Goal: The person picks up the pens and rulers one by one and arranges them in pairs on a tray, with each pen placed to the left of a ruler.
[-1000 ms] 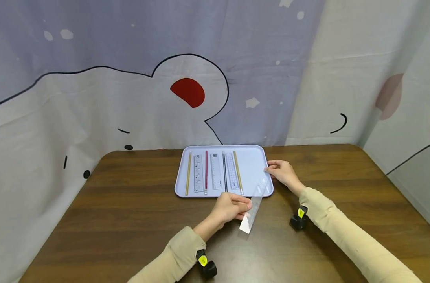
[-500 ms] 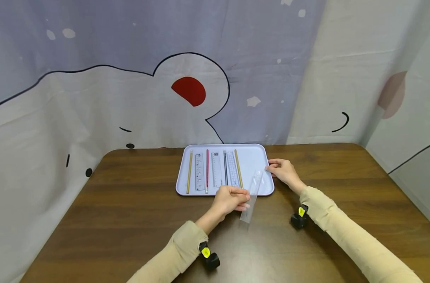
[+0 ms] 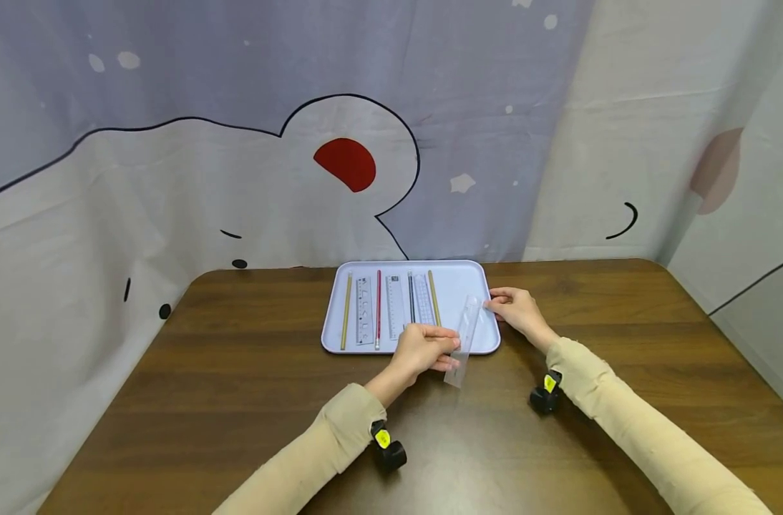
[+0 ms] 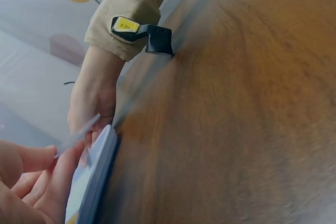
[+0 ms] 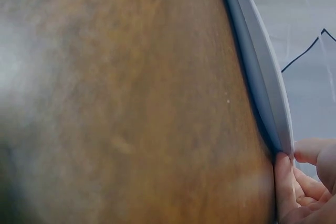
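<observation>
A clear plastic ruler [image 3: 465,337] hangs tilted over the right side of a lavender tray [image 3: 452,282], its near end still out over the table. My left hand [image 3: 449,350] pinches the ruler's near half at the tray's front rim. My right hand [image 3: 492,304] pinches its far end beside the tray's right rim. On the tray lie, side by side, a yellow pencil [image 3: 346,312], a red pencil [image 3: 378,309], a black pencil [image 3: 410,297], another yellow pencil [image 3: 433,297] and three rulers [image 3: 394,307]. In the left wrist view, my left hand's fingers [image 4: 31,182] sit by the tray's edge [image 4: 100,177].
The tray sits at the far middle of a dark wooden table [image 3: 237,386]. A printed cloth backdrop [image 3: 237,179] closes off the back and both sides. Black wrist cameras [image 3: 545,397] with yellow stickers ride under both sleeves. In the right wrist view, the tray's rim [image 5: 257,66] runs beside my fingers.
Both hands have carried the clear ruler forward, so more of it now lies over the tray. My left hand has moved up to the tray's front rim.
</observation>
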The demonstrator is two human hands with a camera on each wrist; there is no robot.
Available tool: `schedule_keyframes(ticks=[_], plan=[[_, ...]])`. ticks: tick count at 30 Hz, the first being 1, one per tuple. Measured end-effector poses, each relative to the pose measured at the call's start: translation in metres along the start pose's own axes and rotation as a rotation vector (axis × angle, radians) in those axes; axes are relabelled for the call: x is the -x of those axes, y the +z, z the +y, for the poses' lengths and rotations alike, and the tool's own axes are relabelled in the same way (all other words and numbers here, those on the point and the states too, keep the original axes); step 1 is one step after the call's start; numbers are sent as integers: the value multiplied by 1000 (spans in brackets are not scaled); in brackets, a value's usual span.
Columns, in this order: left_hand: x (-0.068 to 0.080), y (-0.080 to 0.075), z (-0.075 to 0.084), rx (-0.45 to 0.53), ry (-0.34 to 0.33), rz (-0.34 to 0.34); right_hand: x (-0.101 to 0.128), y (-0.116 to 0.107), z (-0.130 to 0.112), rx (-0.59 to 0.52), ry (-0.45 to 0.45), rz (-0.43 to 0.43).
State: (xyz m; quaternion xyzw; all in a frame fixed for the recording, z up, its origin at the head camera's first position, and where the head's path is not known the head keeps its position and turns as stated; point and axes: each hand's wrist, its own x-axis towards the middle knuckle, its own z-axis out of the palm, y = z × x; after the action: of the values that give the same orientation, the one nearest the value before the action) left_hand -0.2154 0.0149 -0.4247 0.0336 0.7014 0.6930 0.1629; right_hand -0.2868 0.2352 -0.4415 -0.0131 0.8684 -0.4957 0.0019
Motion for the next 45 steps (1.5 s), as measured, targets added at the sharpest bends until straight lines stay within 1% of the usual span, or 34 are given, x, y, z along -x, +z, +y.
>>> schedule_keyframes(ticks=[4,12,16,23,26,30,36,45], plan=[[-6,0,2,8,-4,21,1,-1,1,-1,10,2],[-17,-4,6,0,10,67,2,-2,2,8,16,5],[-20,-5,10,15,-7,68,2,-1,2,-2,15,6],[-27,-6,17,14,-20,91,1,-1,0,-11,16,7],[-30,-7,20,19,-43,102,2,0,0,-4,22,-3],[-36,-8,23,14,-69,117,2,0,0,1,20,-13],[-46,-7,31,-6,-87,146,-1,-1,0,6,-1,4],[-57,-3,33,-44,-96,172,-1,0,1,0,12,-5]])
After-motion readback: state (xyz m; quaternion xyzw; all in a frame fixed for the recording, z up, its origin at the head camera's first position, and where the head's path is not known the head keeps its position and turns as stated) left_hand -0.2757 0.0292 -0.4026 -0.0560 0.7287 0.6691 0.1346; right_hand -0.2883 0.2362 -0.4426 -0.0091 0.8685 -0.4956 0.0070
